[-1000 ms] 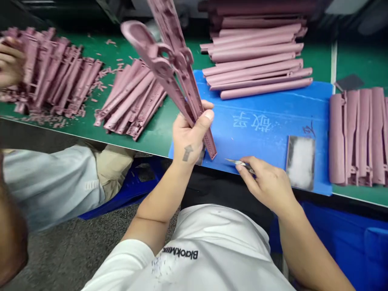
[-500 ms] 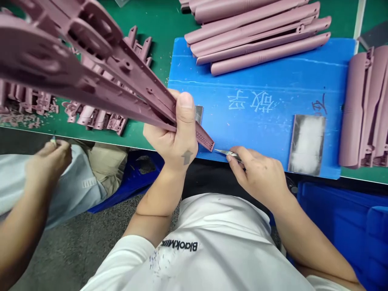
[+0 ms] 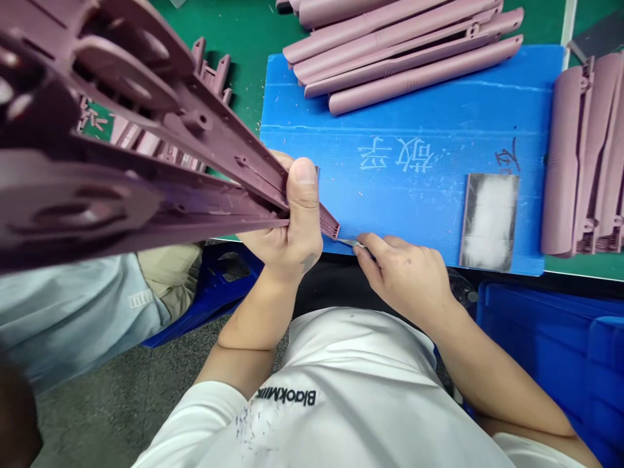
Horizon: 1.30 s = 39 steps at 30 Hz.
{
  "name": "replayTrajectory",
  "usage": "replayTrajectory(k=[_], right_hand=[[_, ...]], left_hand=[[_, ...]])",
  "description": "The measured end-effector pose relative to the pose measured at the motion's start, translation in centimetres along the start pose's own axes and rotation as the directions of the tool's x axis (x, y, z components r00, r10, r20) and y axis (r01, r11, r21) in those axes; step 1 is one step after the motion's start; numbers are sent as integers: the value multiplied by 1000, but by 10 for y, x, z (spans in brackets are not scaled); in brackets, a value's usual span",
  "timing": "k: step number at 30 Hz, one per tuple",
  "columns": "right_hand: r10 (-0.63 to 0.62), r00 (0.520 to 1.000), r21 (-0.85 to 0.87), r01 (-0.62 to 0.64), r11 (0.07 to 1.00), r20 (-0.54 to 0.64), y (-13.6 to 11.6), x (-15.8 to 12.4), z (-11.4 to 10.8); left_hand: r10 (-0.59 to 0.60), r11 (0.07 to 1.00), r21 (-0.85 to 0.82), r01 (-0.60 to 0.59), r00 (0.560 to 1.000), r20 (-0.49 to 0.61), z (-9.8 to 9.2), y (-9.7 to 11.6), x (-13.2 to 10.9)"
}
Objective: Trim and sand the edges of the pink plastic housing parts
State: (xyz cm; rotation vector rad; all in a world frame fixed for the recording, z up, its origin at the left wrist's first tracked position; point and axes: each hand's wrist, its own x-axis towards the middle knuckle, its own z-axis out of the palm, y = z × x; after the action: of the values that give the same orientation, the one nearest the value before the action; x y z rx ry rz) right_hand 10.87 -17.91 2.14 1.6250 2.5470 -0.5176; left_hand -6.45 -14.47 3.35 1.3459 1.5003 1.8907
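My left hand (image 3: pixel 297 221) is closed around the narrow ends of long pink plastic housing parts (image 3: pixel 229 153), which fan out toward the upper left, close to the camera. One perforated tip pokes out past my thumb. My right hand (image 3: pixel 404 273) pinches a slim craft knife (image 3: pixel 348 242), and its pointed blade meets the edge of that tip. The knife's handle is mostly hidden under my fingers. Both hands are over the near edge of a blue plastic sheet (image 3: pixel 409 201).
More pink housing parts (image 3: pixel 414 84) lie stacked at the back of the sheet, with others (image 3: pixel 565 169) at the right. A dark block with a whitened face (image 3: pixel 489 221) rests near my right hand. Blue crates (image 3: pixel 536 351) stand lower right; a co-worker's blue-clad lap (image 3: pixel 88 312) is at left.
The knife blade has moved left and now meets the part's tip. The pink parts have swung lower and nearer the camera at left, and the co-worker's hand is now hidden.
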Motion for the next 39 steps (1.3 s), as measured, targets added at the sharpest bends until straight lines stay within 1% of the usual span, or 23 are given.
replayTrajectory(k=[3, 6, 8, 12, 16, 19, 25, 29, 31, 35, 37, 39], right_hand=[[11, 1000, -3, -11, 1000, -12, -2, 0, 0], [21, 999, -9, -21, 1000, -24, -4, 0, 2], [32, 999, -8, -32, 999, -35, -4, 0, 4], [37, 998, 10, -36, 999, -45, 0, 2, 4], [-14, 1000, 32, 14, 999, 0, 6, 3, 3], [-2, 1000, 31, 2, 1000, 9, 7, 5, 3], [30, 999, 21, -31, 999, 13, 4, 8, 3], [56, 998, -6, -56, 998, -6, 6, 11, 3], [44, 999, -4, -44, 999, -10, 10, 12, 3], [-15, 1000, 21, 15, 1000, 20, 14, 13, 1], [-20, 999, 23, 20, 1000, 29, 14, 14, 1], [-6, 1000, 15, 6, 1000, 21, 13, 14, 1]], left_hand=[[-52, 999, 7, 52, 999, -1, -2, 1, 0], [-76, 997, 14, 76, 997, 5, -3, 2, 0], [-85, 995, 48, 85, 996, 5, -4, 3, -1], [-43, 995, 94, 44, 999, -17, -1, 4, -1], [-21, 992, 125, 21, 1000, -7, 2, 4, 0], [-18, 988, 150, 21, 1000, -24, 4, 5, 1], [-103, 994, 37, 106, 993, -55, 6, 5, 2], [-56, 998, 18, 58, 996, -71, 8, 1, 2], [-45, 999, 14, 46, 996, -79, 9, -1, 3], [-128, 992, -5, 128, 990, -62, 7, -2, 4], [-151, 989, -3, 151, 986, -65, 5, -3, 5], [-142, 990, 8, 144, 986, -87, 4, -3, 5]])
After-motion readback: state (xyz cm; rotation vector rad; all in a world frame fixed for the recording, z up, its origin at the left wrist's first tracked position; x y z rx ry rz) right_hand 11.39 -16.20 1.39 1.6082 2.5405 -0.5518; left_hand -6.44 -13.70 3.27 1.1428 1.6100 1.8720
